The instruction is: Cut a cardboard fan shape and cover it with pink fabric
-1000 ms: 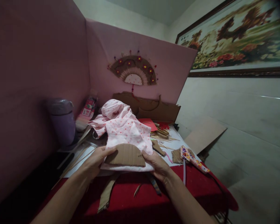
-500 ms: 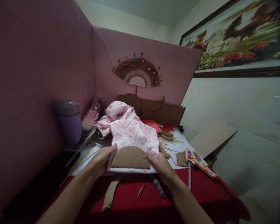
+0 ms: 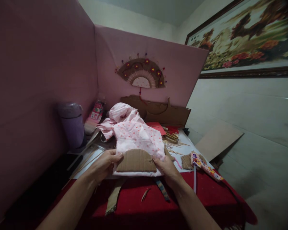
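A half-round piece of corrugated cardboard point(image 3: 136, 161) lies flat side toward me on a pale pink cloth with red dots point(image 3: 139, 135). My left hand point(image 3: 108, 163) is closed at the left end, its thumb over the cardboard's edge and its fingers under the cloth. On the other side my right hand point(image 3: 164, 166) pinches the right end, thumb on top, fingers hidden beneath. The cloth's near edge shows as a white strip below the cardboard. Behind, the rest of the cloth lies bunched up.
A purple tumbler point(image 3: 72, 126) stands at the left. A decorated cardboard fan point(image 3: 144, 72) hangs on the pink panel point(image 3: 182, 70). Thin sticks point(image 3: 92, 159), golden scissors point(image 3: 170, 137), a flower-patterned strip point(image 3: 206, 167) and cardboard scraps point(image 3: 115, 196) lie about on the red-covered table point(image 3: 194, 207).
The cardboard has shifted slightly right on the cloth. My left thumb has moved down and right, onto the cardboard's left edge. My right hand keeps its pinch.
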The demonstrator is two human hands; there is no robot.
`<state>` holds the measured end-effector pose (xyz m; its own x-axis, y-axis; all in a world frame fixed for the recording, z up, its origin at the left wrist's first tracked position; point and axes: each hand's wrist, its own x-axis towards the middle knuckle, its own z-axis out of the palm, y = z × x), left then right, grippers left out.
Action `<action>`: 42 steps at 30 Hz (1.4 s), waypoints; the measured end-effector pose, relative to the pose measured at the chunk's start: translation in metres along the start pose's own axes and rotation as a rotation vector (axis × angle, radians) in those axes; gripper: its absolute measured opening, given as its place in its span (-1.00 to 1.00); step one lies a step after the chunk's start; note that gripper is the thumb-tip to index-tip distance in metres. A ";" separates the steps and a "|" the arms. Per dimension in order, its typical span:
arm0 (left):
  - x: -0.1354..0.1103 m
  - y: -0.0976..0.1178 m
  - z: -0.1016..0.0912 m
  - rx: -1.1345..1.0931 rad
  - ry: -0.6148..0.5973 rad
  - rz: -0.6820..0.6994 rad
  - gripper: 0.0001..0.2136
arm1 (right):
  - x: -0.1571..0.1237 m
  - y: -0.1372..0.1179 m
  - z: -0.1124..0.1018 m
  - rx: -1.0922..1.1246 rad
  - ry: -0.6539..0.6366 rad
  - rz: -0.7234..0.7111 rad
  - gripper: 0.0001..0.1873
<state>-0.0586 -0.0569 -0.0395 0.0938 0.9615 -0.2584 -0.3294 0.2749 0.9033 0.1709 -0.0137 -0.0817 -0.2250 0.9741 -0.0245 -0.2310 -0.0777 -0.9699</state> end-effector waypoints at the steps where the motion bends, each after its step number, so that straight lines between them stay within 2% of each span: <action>1: 0.000 0.000 0.000 -0.002 -0.019 0.004 -0.77 | 0.000 0.000 0.000 0.002 0.011 0.000 -0.49; 3: 0.000 0.001 -0.001 0.000 -0.061 0.011 -0.78 | -0.001 -0.002 0.000 0.017 0.017 -0.007 -0.47; 8: -0.002 0.004 0.000 0.026 -0.082 0.004 -0.76 | -0.005 -0.007 0.002 0.055 -0.008 0.020 -0.51; 14: -0.001 0.004 0.002 0.048 0.005 -0.033 -0.73 | -0.008 -0.014 0.007 0.171 0.015 0.073 -0.56; 18: 0.005 -0.001 -0.002 0.057 0.017 -0.030 -0.71 | -0.009 -0.016 0.009 0.226 0.036 0.104 -0.56; 42: 0.009 -0.004 -0.005 0.101 0.083 -0.018 -0.75 | -0.009 -0.014 0.007 0.260 -0.013 0.118 -0.59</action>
<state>-0.0610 -0.0494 -0.0471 0.0193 0.9543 -0.2983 -0.2318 0.2945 0.9271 0.1694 -0.0225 -0.0666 -0.2769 0.9522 -0.1291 -0.4374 -0.2445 -0.8654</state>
